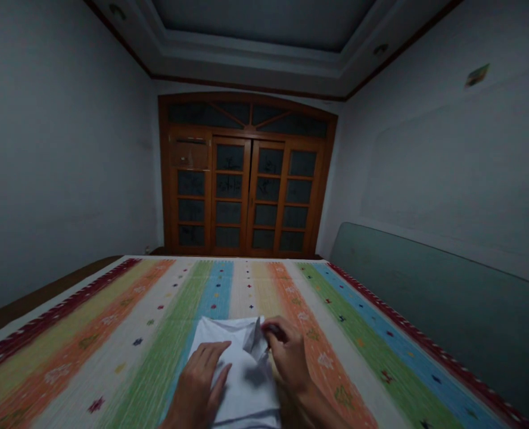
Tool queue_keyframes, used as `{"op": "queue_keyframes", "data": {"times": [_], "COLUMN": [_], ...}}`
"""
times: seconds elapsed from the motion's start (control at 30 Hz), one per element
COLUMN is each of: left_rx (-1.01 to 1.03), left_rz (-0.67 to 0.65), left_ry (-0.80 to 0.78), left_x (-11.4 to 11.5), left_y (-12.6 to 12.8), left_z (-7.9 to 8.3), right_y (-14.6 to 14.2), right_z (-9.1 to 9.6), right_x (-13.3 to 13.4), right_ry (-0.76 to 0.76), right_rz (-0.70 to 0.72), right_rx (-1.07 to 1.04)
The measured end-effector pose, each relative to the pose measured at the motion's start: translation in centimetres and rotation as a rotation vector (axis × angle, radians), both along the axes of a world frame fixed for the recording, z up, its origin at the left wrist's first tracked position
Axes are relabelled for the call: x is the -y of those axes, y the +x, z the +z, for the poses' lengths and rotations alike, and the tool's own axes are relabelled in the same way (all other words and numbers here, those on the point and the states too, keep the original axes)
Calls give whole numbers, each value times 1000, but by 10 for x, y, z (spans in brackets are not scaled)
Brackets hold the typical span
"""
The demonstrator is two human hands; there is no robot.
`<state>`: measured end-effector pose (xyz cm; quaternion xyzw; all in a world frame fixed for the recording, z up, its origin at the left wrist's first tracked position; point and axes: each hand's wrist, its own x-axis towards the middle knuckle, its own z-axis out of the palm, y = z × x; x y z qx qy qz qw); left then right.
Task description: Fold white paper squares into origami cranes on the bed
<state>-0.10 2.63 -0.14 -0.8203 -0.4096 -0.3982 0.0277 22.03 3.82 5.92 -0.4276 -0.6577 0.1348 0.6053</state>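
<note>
A folded white cloth piece [246, 387], which looks like a garment, lies in front of me on the striped cover. Its far right corner stands raised and bent, with a shaded fold beneath it. My left hand [202, 375] rests on the left part of the white cloth, thumb and fingers spread apart. At the raised corner, my right hand [286, 348] has its fingers curled in a pinch on the cloth's edge. The fingertips of that hand are partly hidden. Layered edges show at the near end of the cloth.
The striped, patterned cover [157, 351] spreads over a wide flat surface. A pale green headboard-like panel [425, 280] runs along the right wall. Wooden glazed doors [249, 196] close off the far end, and a plain wall [68, 149] stands left.
</note>
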Motion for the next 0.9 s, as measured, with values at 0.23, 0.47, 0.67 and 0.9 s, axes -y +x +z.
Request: {"op": "queue_keyframes", "data": {"times": [0.23,0.47,0.67,0.9], "left_rx": [142,219,242,376], "left_rz": [-196,-141,-185,-135], "left_ry": [-121,-74,-7,-25], "left_x": [6,5,6,16], "left_y": [2,1,-7,-8], "left_z": [-4,-1,5,22], "right_y": [-26,-32,-32,-34], "right_z": [-15,-7,-3,-14], "right_x": [8,9,17,17], "right_ry": [-41,-165,-244,-291], "right_rz": [219,304,495,531], "right_rx": [67,86,-12,-1]}}
